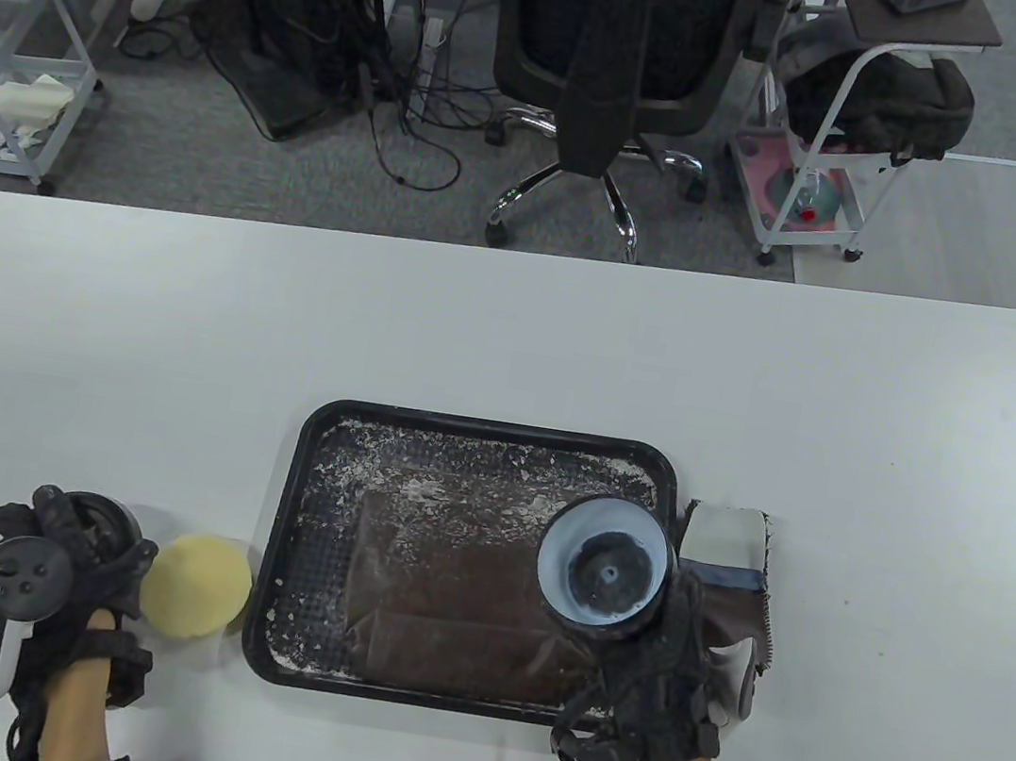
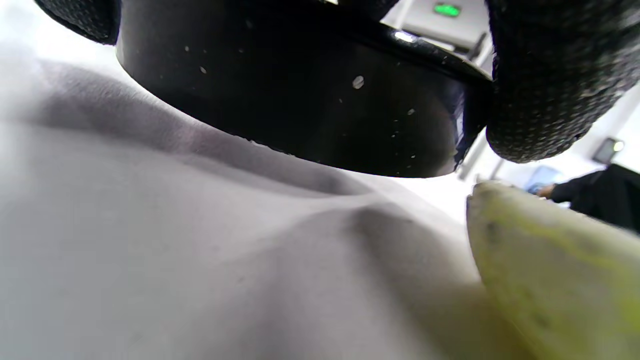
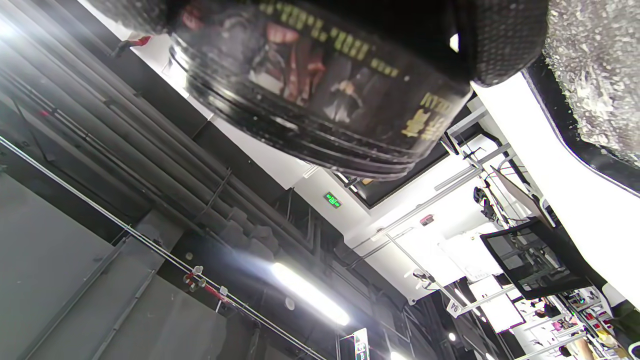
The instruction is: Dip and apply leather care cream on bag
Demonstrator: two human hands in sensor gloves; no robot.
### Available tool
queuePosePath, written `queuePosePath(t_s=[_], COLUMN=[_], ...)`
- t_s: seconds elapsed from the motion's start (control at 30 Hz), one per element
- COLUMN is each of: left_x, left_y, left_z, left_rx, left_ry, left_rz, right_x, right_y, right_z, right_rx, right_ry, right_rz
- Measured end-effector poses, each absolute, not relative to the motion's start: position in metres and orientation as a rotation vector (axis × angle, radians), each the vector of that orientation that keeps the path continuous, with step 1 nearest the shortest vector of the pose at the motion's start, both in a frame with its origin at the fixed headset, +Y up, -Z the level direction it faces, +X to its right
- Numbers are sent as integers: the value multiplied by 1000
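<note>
A brown leather bag point(image 1: 454, 611) lies flat in a black tray point(image 1: 300, 464) dusted with white residue. My right hand point(image 1: 666, 633) grips an open black cream jar point(image 1: 603, 571) over the tray's right side, its mouth turned up towards the camera. In the right wrist view the labelled jar point(image 3: 325, 85) is held by gloved fingers point(image 3: 500, 40). At the table's near left, my left hand point(image 1: 81, 526) holds the round black lid point(image 2: 300, 100) low over the table, fingers point(image 2: 550, 75) curled on its rim. A round yellow sponge point(image 1: 200, 587) lies just right of that hand, also visible as the sponge point(image 2: 550, 270).
Fabric swatches point(image 1: 726, 547), white, grey and brown, lie against the tray's right edge beside my right hand. The white table point(image 1: 513, 343) stretches far beyond the tray. Behind it stand an office chair point(image 1: 613, 62) and wheeled carts point(image 1: 813, 188).
</note>
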State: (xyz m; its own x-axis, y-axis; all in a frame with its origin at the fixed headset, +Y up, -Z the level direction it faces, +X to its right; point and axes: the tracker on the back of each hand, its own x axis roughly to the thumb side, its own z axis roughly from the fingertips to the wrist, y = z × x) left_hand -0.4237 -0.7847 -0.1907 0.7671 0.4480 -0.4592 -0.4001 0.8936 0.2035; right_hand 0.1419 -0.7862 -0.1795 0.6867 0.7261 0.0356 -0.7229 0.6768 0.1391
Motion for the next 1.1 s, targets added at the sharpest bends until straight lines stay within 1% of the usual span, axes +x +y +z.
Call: queuePosePath(t_s=[0.17, 0.43, 0.73, 0.83, 0.9, 0.93, 1.0, 1.1], left_x=[-427, -436, -435, -432, -429, -426, -421, -409], left_y=[-785, -793, -794, -791, -786, -781, -772, -758], left_z=[-195, -202, -203, -200, -198, -197, -193, -188], left_rx=[96, 20, -11, 25, 92, 132, 162, 206], left_ry=[515, 531, 523, 507, 487, 472, 455, 417], left_rz=[460, 514, 521, 508, 493, 499, 490, 406], right_x=[142, 141, 143, 144, 145, 146, 147, 148], right_y=[-787, -788, -789, -789, -790, -790, -788, -787], right_z=[-180, -179, -179, -179, -178, -178, -178, -178], right_rx=[140, 124, 103, 85, 70, 63, 57, 55], right_ry=[26, 23, 2, 0, -3, -6, -2, 5], right_rz=[821, 842, 848, 852, 861, 864, 890, 920])
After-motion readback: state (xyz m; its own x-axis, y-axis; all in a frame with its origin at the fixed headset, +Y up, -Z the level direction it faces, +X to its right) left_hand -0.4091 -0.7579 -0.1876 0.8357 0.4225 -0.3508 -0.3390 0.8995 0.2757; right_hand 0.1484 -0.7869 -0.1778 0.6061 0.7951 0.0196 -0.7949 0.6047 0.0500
